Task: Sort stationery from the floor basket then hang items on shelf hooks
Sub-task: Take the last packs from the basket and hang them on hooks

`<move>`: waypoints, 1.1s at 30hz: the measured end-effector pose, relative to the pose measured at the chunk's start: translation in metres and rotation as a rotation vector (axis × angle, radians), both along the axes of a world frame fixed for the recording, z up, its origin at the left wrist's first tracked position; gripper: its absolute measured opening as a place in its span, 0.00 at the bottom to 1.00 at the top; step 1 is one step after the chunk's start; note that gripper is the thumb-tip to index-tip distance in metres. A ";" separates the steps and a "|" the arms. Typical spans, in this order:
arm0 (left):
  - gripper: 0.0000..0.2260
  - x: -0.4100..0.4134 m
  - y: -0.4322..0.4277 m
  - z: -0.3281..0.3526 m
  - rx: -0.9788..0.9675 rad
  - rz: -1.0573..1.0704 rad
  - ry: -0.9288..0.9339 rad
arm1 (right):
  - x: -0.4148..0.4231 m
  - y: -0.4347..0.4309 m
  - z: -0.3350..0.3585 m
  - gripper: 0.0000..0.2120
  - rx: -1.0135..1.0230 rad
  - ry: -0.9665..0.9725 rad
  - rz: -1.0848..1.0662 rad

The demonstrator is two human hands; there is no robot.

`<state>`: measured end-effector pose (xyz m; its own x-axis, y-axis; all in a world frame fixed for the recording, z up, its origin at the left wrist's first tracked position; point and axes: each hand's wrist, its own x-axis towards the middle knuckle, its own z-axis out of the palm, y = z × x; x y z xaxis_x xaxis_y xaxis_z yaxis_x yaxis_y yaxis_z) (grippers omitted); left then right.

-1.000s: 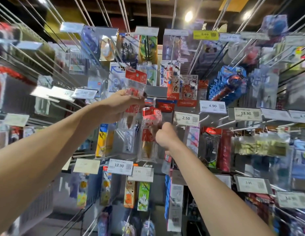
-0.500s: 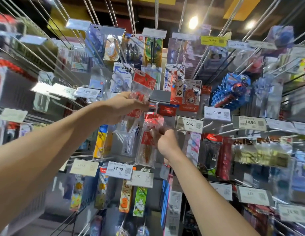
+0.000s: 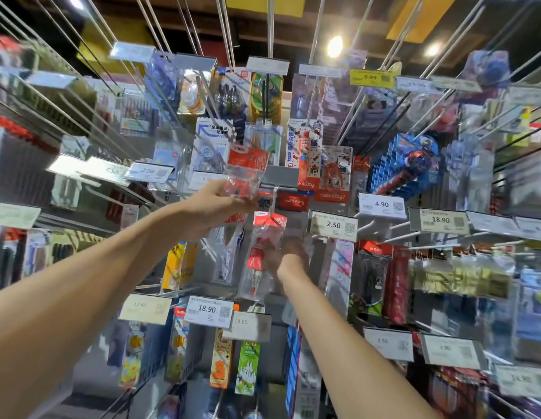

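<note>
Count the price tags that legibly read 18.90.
2. The lower 18.90 tag hangs at bottom centre; the right 18.90 tag sits right of the 4.90 tag. Blurred tags elsewhere may match.

Shows a bare left forearm (image 3: 112, 261) and right forearm (image 3: 338, 328), long and slim, uncovered to the wrist, ending in a bare left grip (image 3: 215, 204) and a blurred right grip (image 3: 289, 255).

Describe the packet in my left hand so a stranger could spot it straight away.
Start at the white 2.50 price tag near centre. Up and left of it, the left hand holds a clear packet with a red header card. Unlike the similar packet below, it sits tilted above the hand.
</note>
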<state>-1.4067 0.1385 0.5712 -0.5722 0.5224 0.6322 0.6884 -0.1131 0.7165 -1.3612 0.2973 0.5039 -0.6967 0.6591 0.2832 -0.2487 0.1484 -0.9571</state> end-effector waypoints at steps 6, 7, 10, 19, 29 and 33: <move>0.09 0.002 0.005 -0.006 0.038 0.013 -0.007 | 0.022 -0.018 -0.015 0.12 0.379 0.266 0.075; 0.08 0.002 0.006 -0.008 0.042 -0.001 -0.009 | 0.029 -0.022 -0.010 0.13 0.379 0.332 0.156; 0.06 0.006 0.009 -0.014 0.058 -0.051 -0.020 | 0.030 -0.029 0.001 0.14 0.442 0.386 0.235; 0.13 0.034 0.012 -0.012 0.073 -0.003 0.024 | 0.034 -0.021 -0.012 0.19 0.214 0.237 0.401; 0.25 0.035 0.018 -0.004 0.114 0.043 -0.024 | 0.034 0.000 -0.037 0.08 0.293 0.166 0.275; 0.29 0.028 0.016 -0.004 0.050 0.079 0.000 | 0.030 0.002 -0.024 0.09 0.316 0.076 0.257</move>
<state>-1.3784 0.1548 0.5674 -0.6101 0.4435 0.6566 0.6967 -0.0943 0.7111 -1.3308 0.2989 0.4804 -0.7962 0.3389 0.5012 -0.3845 0.3562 -0.8516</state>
